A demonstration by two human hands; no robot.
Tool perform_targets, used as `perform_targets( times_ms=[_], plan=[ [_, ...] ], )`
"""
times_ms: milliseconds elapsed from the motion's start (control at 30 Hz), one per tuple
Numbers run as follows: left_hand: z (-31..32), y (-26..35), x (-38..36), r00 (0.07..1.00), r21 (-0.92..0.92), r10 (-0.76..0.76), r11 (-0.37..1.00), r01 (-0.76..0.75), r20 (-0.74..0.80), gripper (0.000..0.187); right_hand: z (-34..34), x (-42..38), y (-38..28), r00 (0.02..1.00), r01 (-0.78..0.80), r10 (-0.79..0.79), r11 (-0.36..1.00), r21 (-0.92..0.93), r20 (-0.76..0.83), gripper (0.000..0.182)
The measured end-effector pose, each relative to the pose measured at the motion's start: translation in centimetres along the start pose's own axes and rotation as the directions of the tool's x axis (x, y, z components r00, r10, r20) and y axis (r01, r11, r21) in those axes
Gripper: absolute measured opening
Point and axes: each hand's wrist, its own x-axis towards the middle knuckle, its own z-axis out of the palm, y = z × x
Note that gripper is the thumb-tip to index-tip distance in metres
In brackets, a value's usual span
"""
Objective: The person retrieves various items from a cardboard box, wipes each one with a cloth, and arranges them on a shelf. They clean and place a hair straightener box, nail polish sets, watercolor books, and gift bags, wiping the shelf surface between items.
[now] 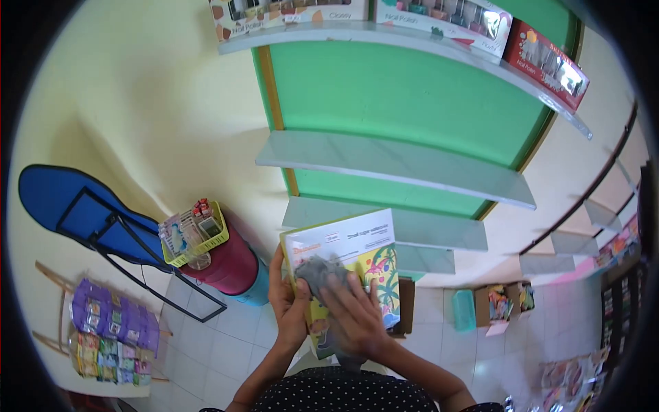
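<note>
A flat white-and-yellow box [379, 237] is tilted up in front of my chest. Its cover has palm trees, a price sticker and print that reads "Small super" and what looks like "watercolor". My left hand [288, 309] grips its left edge, thumb on the front and fingers behind. Over the cover lies my right hand [353, 312], pressing a crumpled grey cloth [317, 272] against it. Part of the cloth hangs below my right palm. The two hands and the cloth hide the lower left of the cover.
Grey shelves [391, 159] on a green backing rise ahead; the top one bears nail polish boxes [439, 26]. At left, a yellow basket [221, 237] sits on a red drum [237, 264] beside a blue folding chair [51, 199]. A teal bin [464, 310] and cartons [489, 307] stand right.
</note>
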Motion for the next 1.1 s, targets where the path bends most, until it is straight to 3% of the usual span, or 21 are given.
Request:
perform_targets(
  times_ms=[33, 67, 133, 167, 200, 267, 400, 433, 500, 600, 667, 700, 733, 800, 867, 933, 1000, 1033, 1067, 1100],
  plan=[
    [-1.2, 0.4, 0.0, 0.999, 0.009, -0.042, 0.999, 0.042, 0.002, 0.054, 1.1, -0.2, 0.2, 0.999, -0.008, 0.005, 0.996, -0.09, -0.035, 0.043],
    [-2.1, 0.7, 0.0, 0.998, 0.0, -0.059, 0.998, 0.059, 0.019, 0.054, 1.0, 0.4, 0.4, 0.991, -0.125, 0.127, 0.991, -0.054, 0.036, 0.043],
    [-3.3, 1.1, -0.4, 0.989, 0.045, -0.133, 0.99, 0.131, 0.059, 0.055, 1.1, 2.1, 1.1, 0.949, -0.313, 0.309, 0.948, -0.056, -0.067, 0.044],
    [-3.9, 1.1, -0.7, 0.988, 0.037, -0.144, 0.989, 0.141, 0.064, 0.055, 1.1, 3.3, 0.7, 0.936, -0.335, 0.331, 0.942, -0.018, -0.116, 0.044],
    [-4.6, 1.0, -0.9, 0.986, 0.043, -0.161, 0.986, 0.159, 0.047, 0.055, 1.7, 3.5, 0.0, 0.935, -0.339, 0.334, 0.941, -0.026, -0.117, 0.044],
    [-5.5, 0.7, -0.5, 0.983, 0.053, -0.181, 0.982, 0.18, 0.017, 0.055, 3.1, 3.5, -1.6, 0.982, -0.185, 0.186, 0.981, 0.065, -0.013, 0.044],
    [-7.6, 0.6, 0.6, 0.978, -0.073, -0.207, 0.976, 0.205, -0.019, 0.052, 4.4, 0.1, -3.3, 0.993, -0.014, 0.0, 0.993, 0.116, 0.12, 0.04],
    [-7.9, 0.9, 0.8, 0.984, -0.087, -0.171, 0.982, 0.166, -0.043, 0.05, 4.4, -1.2, -2.7, 0.994, 0.008, -0.02, 0.994, 0.106, 0.111, 0.04],
    [-8.2, 1.1, 1.3, 0.989, -0.121, -0.134, 0.985, 0.125, -0.065, 0.05, 4.3, -3.4, -1.2, 0.995, -0.098, 0.098, 0.99, 0.099, 0.002, 0.04],
    [-8.1, 1.5, 1.3, 0.991, -0.129, -0.095, 0.988, 0.082, -0.096, 0.05, 4.9, -2.9, -1.2, 0.84, -0.429, 0.506, 0.84, 0.332, -0.196, 0.039],
    [-7.8, 1.3, 1.2, 0.987, -0.109, -0.136, 0.986, 0.126, -0.089, 0.049, 5.7, -3.1, -0.5, 0.789, -0.477, 0.582, 0.783, 0.401, -0.198, 0.041],
    [-7.7, 1.1, 1.2, 0.98, -0.121, -0.175, 0.979, 0.164, -0.092, 0.047, 6.2, -3.5, 0.0, 0.709, -0.521, 0.692, 0.643, 0.561, -0.134, 0.038],
    [-7.6, 0.8, 1.1, 0.986, -0.13, -0.134, 0.984, 0.121, -0.095, 0.047, 6.6, -3.7, 0.3, 0.628, -0.541, 0.777, 0.472, 0.696, -0.04, 0.035],
    [-7.2, -0.1, 0.7, 0.975, 0.029, -0.222, 0.974, 0.223, -0.021, 0.049, 5.8, -3.3, -0.2, 0.483, -0.466, 0.875, 0.232, 0.854, 0.026, 0.024],
    [-6.9, -2.1, -0.8, 0.964, 0.13, -0.26, 0.959, 0.252, 0.049, 0.048, 5.1, -2.7, 0.2, 0.463, -0.381, 0.886, 0.211, 0.9, -0.012, 0.025],
    [-6.0, -1.8, -1.1, 0.973, 0.106, -0.229, 0.969, 0.223, 0.042, 0.044, 4.4, -3.1, 1.7, 0.502, -0.367, 0.864, 0.259, 0.893, -0.044, 0.026],
    [-5.1, -0.8, -1.0, 0.974, 0.084, -0.225, 0.971, 0.222, 0.031, 0.045, 4.1, -3.1, 3.1, 0.646, -0.251, 0.725, 0.497, 0.831, -0.239, 0.028],
    [-5.2, 0.2, -0.6, 0.98, 0.115, -0.198, 0.974, 0.196, 0.007, 0.045, 3.8, -2.7, 3.6, 0.659, -0.233, 0.711, 0.501, 0.833, -0.243, 0.028],
    [-5.6, 0.9, -0.3, 0.984, 0.148, -0.176, 0.973, 0.177, -0.017, 0.046, 3.4, -2.2, 3.8, 0.754, -0.267, 0.596, 0.661, 0.701, -0.274, 0.027],
    [-7.1, -0.1, 0.7, 0.996, 0.21, -0.036, 0.976, 0.053, -0.082, 0.041, 2.9, -2.1, 3.7, 0.837, -0.276, 0.475, 0.795, 0.541, -0.272, 0.027]
  ],
)
